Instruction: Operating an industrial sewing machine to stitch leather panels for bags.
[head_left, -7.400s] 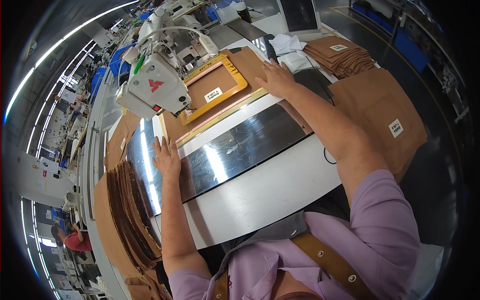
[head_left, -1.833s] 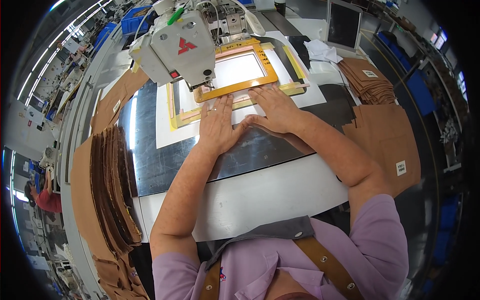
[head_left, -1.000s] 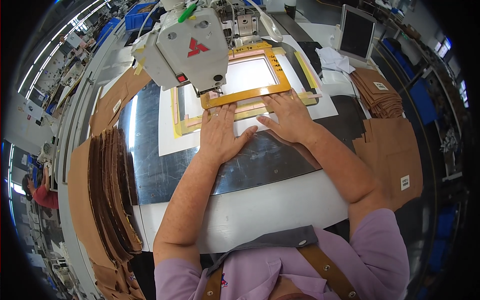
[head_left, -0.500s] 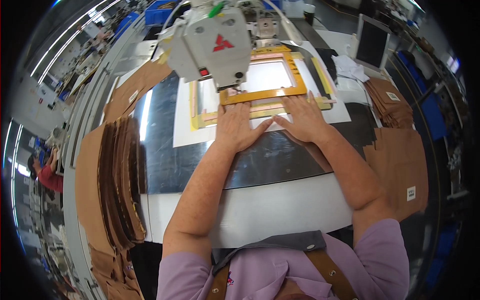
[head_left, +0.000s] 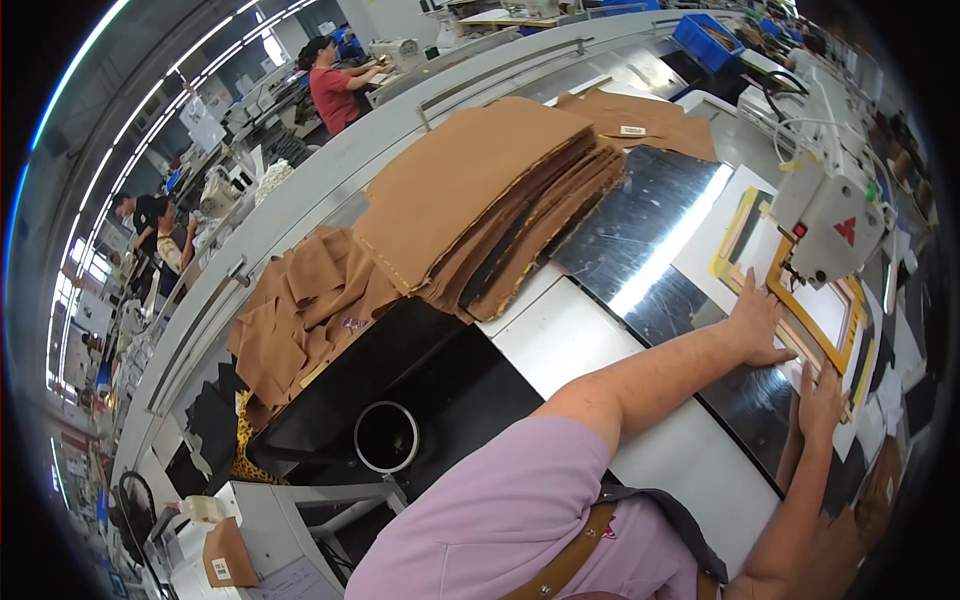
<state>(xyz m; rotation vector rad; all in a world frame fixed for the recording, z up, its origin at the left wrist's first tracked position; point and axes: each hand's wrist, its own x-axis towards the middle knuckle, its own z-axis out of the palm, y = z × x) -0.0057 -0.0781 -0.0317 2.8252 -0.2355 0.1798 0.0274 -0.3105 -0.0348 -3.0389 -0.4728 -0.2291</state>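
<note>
My left hand (head_left: 755, 322) lies flat, with its fingers stretched to the near edge of a yellow rectangular clamp frame (head_left: 790, 300). Close by, my right hand (head_left: 822, 405) rests with extended fingers at the same edge, farther right. Neither holds anything that I can see. Under the frame is a white sheet (head_left: 708, 240) with yellow and pink strips on it. The white head of a sewing machine (head_left: 835, 215) stands over the frame, its needle area near the frame's left part. A shiny metal plate (head_left: 650, 235) lies beneath the sheet.
A thick stack of brown fabric pieces (head_left: 480, 190) stands left of the plate, beside a crumpled brown pile (head_left: 310, 310). Another brown piece (head_left: 640, 120) with a white label lies behind. A blue bin (head_left: 708, 42) sits at the back. Co-workers sit at machines beyond the rail.
My view has swung to the left, bringing the brown stacks and the co-workers into sight. Both hands remain at the near edge of the yellow frame.
</note>
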